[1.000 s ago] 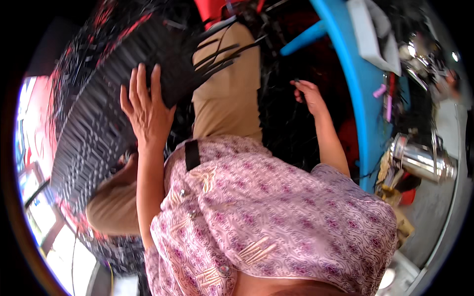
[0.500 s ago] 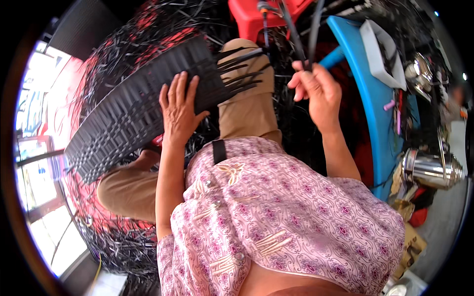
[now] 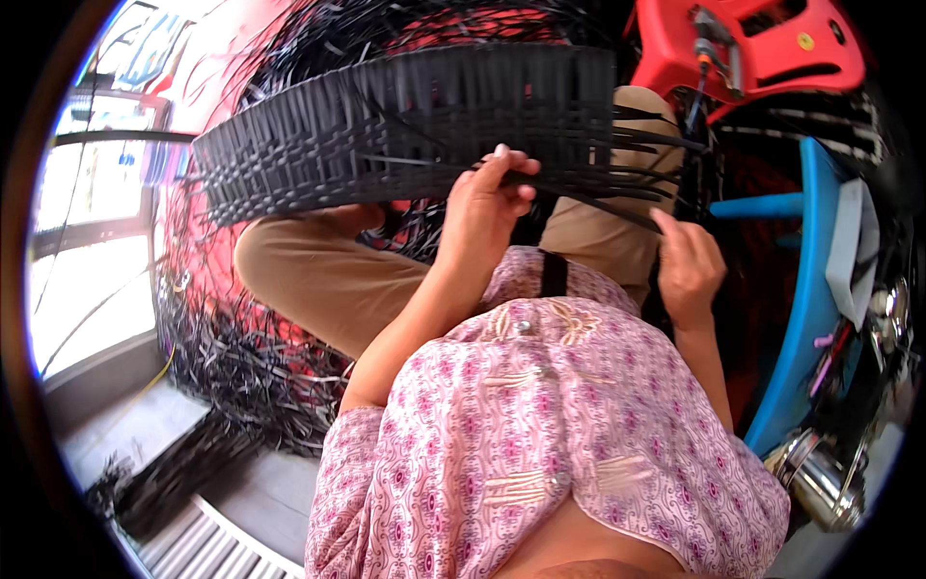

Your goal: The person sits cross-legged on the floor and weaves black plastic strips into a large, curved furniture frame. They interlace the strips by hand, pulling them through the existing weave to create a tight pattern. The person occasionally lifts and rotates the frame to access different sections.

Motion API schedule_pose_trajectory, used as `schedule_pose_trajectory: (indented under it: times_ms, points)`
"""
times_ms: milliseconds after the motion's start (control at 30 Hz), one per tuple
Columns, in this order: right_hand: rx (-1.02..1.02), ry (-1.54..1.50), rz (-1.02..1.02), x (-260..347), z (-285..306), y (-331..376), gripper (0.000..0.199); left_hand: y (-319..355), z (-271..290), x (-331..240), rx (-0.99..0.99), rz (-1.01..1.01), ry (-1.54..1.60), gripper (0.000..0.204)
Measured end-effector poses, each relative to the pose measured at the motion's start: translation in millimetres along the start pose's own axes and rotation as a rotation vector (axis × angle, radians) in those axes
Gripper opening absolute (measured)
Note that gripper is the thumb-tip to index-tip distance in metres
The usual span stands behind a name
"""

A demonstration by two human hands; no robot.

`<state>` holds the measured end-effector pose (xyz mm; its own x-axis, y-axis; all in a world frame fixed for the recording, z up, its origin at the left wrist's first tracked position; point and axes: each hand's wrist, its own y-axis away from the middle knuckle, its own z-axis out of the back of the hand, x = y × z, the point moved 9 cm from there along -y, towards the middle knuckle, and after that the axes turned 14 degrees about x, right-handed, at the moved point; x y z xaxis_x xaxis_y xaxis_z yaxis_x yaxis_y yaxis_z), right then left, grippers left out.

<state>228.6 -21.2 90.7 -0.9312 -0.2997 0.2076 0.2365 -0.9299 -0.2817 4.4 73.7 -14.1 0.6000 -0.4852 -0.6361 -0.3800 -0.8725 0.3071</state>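
A seated person works a black woven panel (image 3: 386, 130) held across the knees, seen from above. At far left, bright window light (image 3: 87, 251) washes over a heap of loose black strips (image 3: 231, 376) spilling down to the floor, with a ribbed pale grating (image 3: 207, 550) at the lower edge. The long, flat panel, plaited from narrow glossy plastic-looking strips, stretches from the left toward the centre, its upper edge a stiff fringe of upright ends, its right end fraying into loose straight strands (image 3: 641, 169). The left hand (image 3: 482, 207), forearm rising from the lower middle, is raised to the panel's lower edge, fingers curled over and closed on the weave with the thumb pressed beneath. Tan trousers (image 3: 318, 275) cover the bent knees under the panel, and a pink patterned shirt (image 3: 540, 434) fills the foreground, hiding the lap. Further right, the right hand (image 3: 687, 265) sits lower, fingers bunched together around one of the loose strands trailing from the panel's end; how firmly it pinches cannot be told. Behind it stand a red plastic stool (image 3: 762, 43), a curved blue plastic edge (image 3: 815, 289) and, at lower right, a shiny metal vessel (image 3: 820, 478).
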Motion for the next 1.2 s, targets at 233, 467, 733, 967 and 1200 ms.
schedule_pose_trajectory:
  times_ms: [233, 467, 733, 967, 1200]
  points:
    - [0.133, -0.342, -0.099, -21.5, 2.0, -0.7, 0.041, 6.0, -50.3, 10.8, 0.315, 0.097, -0.405, 0.045]
    - [0.285, -1.165, -0.095, 32.6, -27.5, -88.8, 0.039, 6.0, -84.6, 75.1, 0.627, 0.243, -0.494, 0.032]
    - [0.552, -1.567, -0.269, 51.5, -75.7, -100.1, 0.023, 17.9, -68.3, 23.7, 0.528, 0.329, -0.763, 0.024]
    - [0.640, -1.478, -0.356, 35.2, -91.6, -70.8, 0.021, 20.5, -29.8, -75.2, 0.135, -0.193, -0.532, 0.027]
    - [0.567, -1.343, -0.363, 39.0, -93.7, -63.4, 0.021, 21.8, -25.0, -64.6, 0.071, -0.080, -0.762, 0.010]
